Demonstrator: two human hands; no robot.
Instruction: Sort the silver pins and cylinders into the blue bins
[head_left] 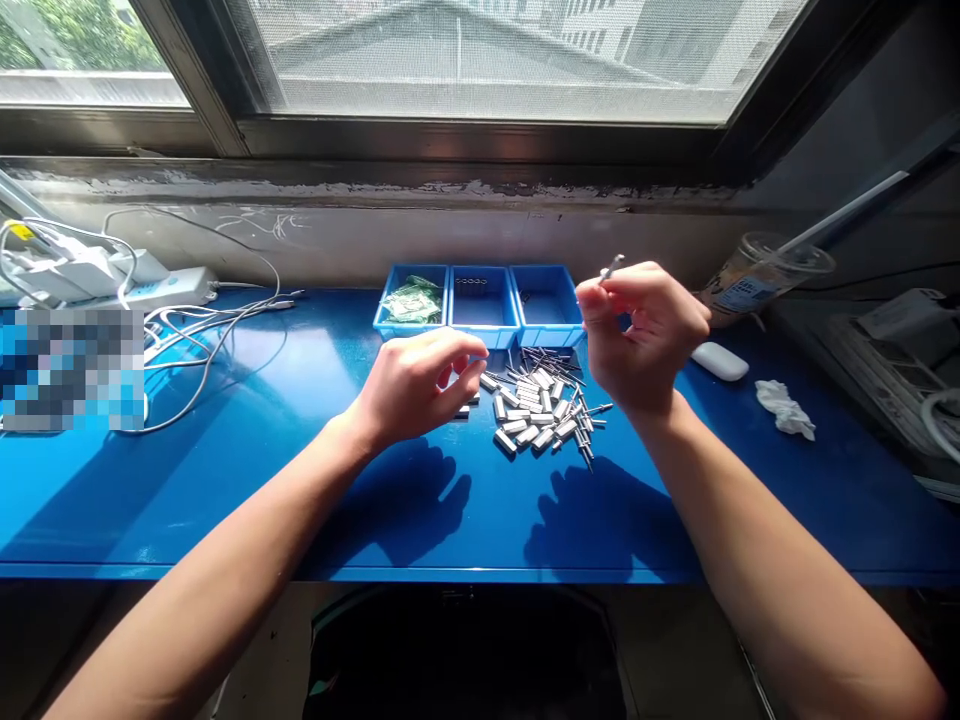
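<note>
The front edge of the blue counter (225, 480) runs straight across beneath your forearms, and between it and the heap you have a broad strip to move over, crossed by your hands' shadows. At the back, three blue bins (484, 336) stand side by side before the wall (337, 240), their rims just beyond the heap. Your right hand (646, 330) is raised near the right-hand bin's corner, its grip pinching a small metal piece (613, 267) between thumb and finger. Your left hand (416, 388) hangs just left of the heap, fingers curled toward the thumb; you cannot tell whether its grip holds anything. Between your hands, metal cylinders (527, 435) and thin metal pins (555, 362) lie loose in the heap on the counter. The left bin holds green items.

To your left, a wide stretch of counter reaches to white cables (225, 312) and a power strip (180, 287). To your right, a white case (720, 361), a crumpled tissue (785, 408) and a plastic cup (750, 285) narrow your room. Sunlight comes through the window (487, 60) ahead, glaring off the counter.
</note>
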